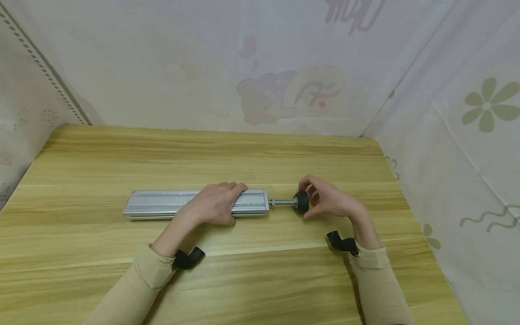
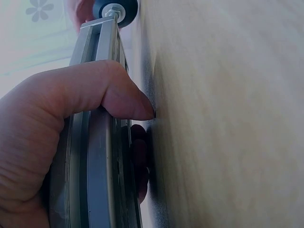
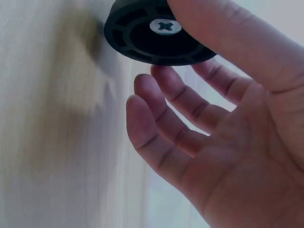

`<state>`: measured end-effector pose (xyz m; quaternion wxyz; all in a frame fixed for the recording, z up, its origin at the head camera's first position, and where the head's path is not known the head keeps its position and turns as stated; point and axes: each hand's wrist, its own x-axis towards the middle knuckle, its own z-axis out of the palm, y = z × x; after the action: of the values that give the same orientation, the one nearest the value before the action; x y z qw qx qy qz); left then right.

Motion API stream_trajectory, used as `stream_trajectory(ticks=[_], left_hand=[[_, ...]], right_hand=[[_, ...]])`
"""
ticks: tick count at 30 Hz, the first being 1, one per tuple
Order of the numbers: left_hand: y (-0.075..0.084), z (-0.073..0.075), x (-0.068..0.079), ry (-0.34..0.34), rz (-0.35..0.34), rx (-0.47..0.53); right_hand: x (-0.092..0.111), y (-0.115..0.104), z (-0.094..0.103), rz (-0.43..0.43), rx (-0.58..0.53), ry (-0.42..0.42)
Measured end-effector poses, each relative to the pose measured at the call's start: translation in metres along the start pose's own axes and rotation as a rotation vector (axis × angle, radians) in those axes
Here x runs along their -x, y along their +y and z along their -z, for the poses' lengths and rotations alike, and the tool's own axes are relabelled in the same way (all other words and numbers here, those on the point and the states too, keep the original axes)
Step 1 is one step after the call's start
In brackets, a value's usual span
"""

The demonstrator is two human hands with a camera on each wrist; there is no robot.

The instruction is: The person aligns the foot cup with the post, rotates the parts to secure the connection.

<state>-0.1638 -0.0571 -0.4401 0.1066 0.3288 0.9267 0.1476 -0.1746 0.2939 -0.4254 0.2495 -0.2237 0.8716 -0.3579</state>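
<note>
A silver aluminium extrusion [image 1: 156, 204] lies lengthwise on the wooden table. My left hand [image 1: 216, 204] grips it across the top near its right end; in the left wrist view the thumb [image 2: 126, 97] bends over one side and fingertips show on the other. From the end plate a threaded rod [image 1: 283, 202] runs to a round black levelling foot [image 1: 302, 202]. My right hand [image 1: 331, 199] holds this foot at its rim between thumb and fingers. Its ribbed underside, with a cross-slotted screw [image 3: 165, 27] in the middle, faces the palm in the right wrist view.
The wooden table [image 1: 260, 289] has rounded back corners, with a patterned pale curtain [image 1: 183, 67] behind it and at both sides. A black curved piece [image 1: 188, 258] sticks out at the left cuff, another [image 1: 340, 242] at the right cuff.
</note>
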Motion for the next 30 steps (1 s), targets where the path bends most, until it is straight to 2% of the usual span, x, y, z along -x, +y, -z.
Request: stream_trajectory(ticks=[7, 16, 24, 30], left_hand=[[0.000, 0.000, 0.000, 0.004, -0.002, -0.003], [0.000, 0.000, 0.001, 0.000, 0.001, -0.004], [0.000, 0.001, 0.001, 0.005, -0.003, -0.006], [0.000, 0.000, 0.000, 0.010, -0.004, -0.006]], right_hand=[[0.002, 0.003, 0.002, -0.004, 0.028, 0.027], [0.005, 0.005, 0.006, 0.011, 0.097, -0.005], [0.001, 0.004, 0.002, 0.006, -0.017, -0.011], [-0.004, 0.001, -0.005, 0.031, 0.032, 0.016]])
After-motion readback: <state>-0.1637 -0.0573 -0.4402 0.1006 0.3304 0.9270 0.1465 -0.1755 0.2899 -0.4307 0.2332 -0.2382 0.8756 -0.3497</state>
